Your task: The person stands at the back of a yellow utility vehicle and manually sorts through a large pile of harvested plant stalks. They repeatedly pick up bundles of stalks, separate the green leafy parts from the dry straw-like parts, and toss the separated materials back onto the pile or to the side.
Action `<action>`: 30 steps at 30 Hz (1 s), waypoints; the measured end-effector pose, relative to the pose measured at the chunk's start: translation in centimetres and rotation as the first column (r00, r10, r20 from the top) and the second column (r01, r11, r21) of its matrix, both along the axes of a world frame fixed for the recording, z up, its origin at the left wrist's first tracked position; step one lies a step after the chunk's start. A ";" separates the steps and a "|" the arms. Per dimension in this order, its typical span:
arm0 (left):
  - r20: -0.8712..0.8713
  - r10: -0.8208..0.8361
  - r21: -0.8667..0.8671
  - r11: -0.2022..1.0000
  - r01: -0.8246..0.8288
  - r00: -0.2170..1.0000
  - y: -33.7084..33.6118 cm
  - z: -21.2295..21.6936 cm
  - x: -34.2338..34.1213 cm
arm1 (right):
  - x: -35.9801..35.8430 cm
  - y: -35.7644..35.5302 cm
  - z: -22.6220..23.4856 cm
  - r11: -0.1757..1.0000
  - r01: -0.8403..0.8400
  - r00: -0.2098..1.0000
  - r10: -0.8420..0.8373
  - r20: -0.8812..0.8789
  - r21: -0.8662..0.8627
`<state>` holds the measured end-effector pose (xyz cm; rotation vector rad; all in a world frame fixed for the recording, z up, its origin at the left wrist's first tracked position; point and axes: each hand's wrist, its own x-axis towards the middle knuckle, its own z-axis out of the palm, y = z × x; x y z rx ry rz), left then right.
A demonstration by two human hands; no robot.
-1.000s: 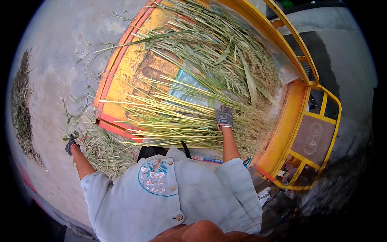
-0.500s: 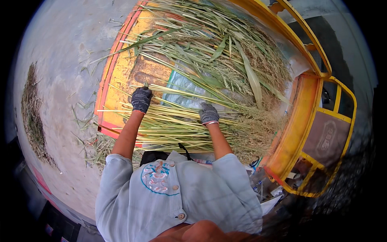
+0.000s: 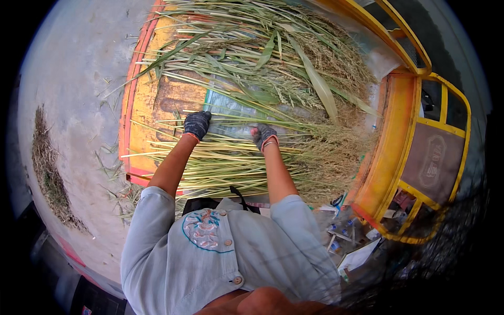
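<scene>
Both my hands wear dark grey knit gloves. My left hand (image 3: 197,124) is closed round a few thin grass stalks (image 3: 170,121), whose cut ends stick out on its left. My right hand (image 3: 264,135) has its fingers curled just below stalks that run rightward to the seed heads; what lies in its grip is hidden. Beneath both hands spreads a layer of pale, stripped stalks (image 3: 226,167), with feathery seed heads (image 3: 328,163) at the right. Beyond them lies a thick pile of leafy green stalks (image 3: 252,68).
A worn yellow truck bed (image 3: 170,97) with a red edge carries the stalks over a clear plastic sheet (image 3: 231,113). Yellow metal framing (image 3: 388,152) stands at the right, with clutter (image 3: 346,239) below it. Plant debris (image 3: 50,168) lies on the concrete at left.
My left hand has shifted right along the stalks. My right hand has moved slightly left and up, and its fingers have curled in. The view has shifted a little.
</scene>
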<state>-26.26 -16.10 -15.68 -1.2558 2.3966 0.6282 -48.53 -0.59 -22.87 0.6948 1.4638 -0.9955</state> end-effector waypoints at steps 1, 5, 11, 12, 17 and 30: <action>-0.058 0.036 -0.007 0.999 -0.037 0.998 0.0 -0.1 0.7 | 0.4 -0.4 0.5 0.982 0.189 0.978 -0.188 0.089 0.003; -0.180 0.110 -0.068 0.990 -0.124 0.978 -1.1 0.0 2.1 | 1.0 -0.6 1.1 0.895 0.440 0.886 -0.419 0.199 -0.075; -0.274 0.136 -0.355 0.906 -0.232 0.952 -0.1 5.5 0.7 | 1.2 -0.7 1.2 0.876 0.468 0.880 -0.449 0.158 -0.118; -0.241 0.098 -0.291 0.942 -0.169 0.965 0.4 6.4 0.2 | 1.3 -0.8 1.7 0.895 0.432 0.900 -0.420 0.117 -0.106; -0.171 0.053 -0.111 0.991 -0.073 0.984 5.3 5.9 -1.8 | 1.8 0.0 4.6 0.908 0.411 0.912 -0.409 0.037 -0.083; -0.129 -0.028 -0.227 0.974 -0.002 0.991 6.9 3.0 -0.9 | 1.5 0.4 4.2 0.941 0.339 0.940 -0.339 0.041 -0.005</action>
